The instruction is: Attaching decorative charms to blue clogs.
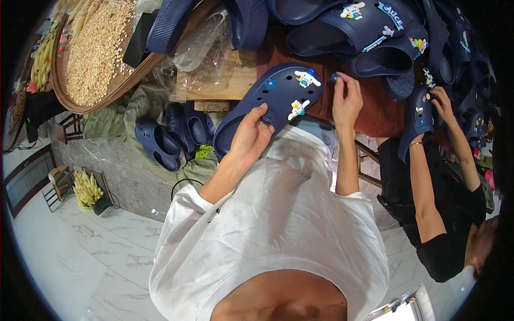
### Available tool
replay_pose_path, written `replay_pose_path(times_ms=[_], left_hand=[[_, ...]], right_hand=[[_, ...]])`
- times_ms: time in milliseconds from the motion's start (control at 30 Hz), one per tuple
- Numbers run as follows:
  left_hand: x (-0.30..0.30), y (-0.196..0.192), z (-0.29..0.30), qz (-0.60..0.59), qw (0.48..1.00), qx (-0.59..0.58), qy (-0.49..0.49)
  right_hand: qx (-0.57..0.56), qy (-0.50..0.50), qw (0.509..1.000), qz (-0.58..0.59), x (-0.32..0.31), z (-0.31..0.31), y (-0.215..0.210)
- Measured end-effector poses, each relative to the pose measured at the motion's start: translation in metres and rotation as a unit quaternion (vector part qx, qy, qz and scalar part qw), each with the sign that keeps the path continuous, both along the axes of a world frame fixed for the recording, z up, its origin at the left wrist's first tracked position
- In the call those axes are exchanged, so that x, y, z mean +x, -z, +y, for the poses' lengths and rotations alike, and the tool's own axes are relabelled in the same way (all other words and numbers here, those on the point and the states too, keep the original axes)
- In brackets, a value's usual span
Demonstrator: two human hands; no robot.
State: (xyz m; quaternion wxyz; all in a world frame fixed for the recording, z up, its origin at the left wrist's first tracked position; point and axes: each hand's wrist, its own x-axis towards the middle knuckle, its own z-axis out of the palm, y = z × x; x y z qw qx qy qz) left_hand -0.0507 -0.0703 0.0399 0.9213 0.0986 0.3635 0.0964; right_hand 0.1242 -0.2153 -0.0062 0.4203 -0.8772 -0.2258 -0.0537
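Note:
My left hand (pixel 250 135) is closed round the edge of a navy clog (pixel 279 97), thumb on its upper near the strap. The clog is tilted, its toe pointing up and right. On its perforated top sit a blue flower charm (pixel 270 84) and two white cartoon charms, one near the toe (pixel 308 78) and one lower at the side (pixel 297 109). Just right of the toe, apart from the clog, my right hand (pixel 348 102) pinches a small blue charm (pixel 335 77) between thumb and fingertips.
Navy clogs (pixel 332 35), several with charms, pile up along the far side. At right, a person in black sleeves (pixel 431 251) handles another decorated clog (pixel 416 115). A wooden board (pixel 214 83), a round tray of kernels (pixel 99 59) and loose clogs (pixel 155 140) lie to the left.

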Motion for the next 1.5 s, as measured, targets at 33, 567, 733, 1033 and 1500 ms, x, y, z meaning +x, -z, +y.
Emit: replay_pose_path(times_ms=[33,567,733,1033,1500], left_hand=[[0.000,0.001,-0.001,-0.011,1.000,0.000,-0.002],[-0.003,-0.008,-0.011,0.040,0.991,0.119,0.036],[0.001,-0.005,-0.007,0.032,0.997,0.067,0.005],[0.009,0.000,-0.001,0.041,0.993,0.109,0.020],[0.015,0.013,0.010,0.113,0.992,0.056,-0.019]], right_hand=[[0.046,0.008,0.998,0.044,-0.008,0.002,-0.013],[0.044,-0.245,0.944,0.218,-0.064,0.058,-0.072],[0.032,-0.227,0.954,0.192,-0.066,0.060,-0.071],[0.015,-0.227,0.972,0.060,-0.075,0.062,-0.059],[0.182,-0.126,0.966,0.135,-0.070,0.026,-0.051]])
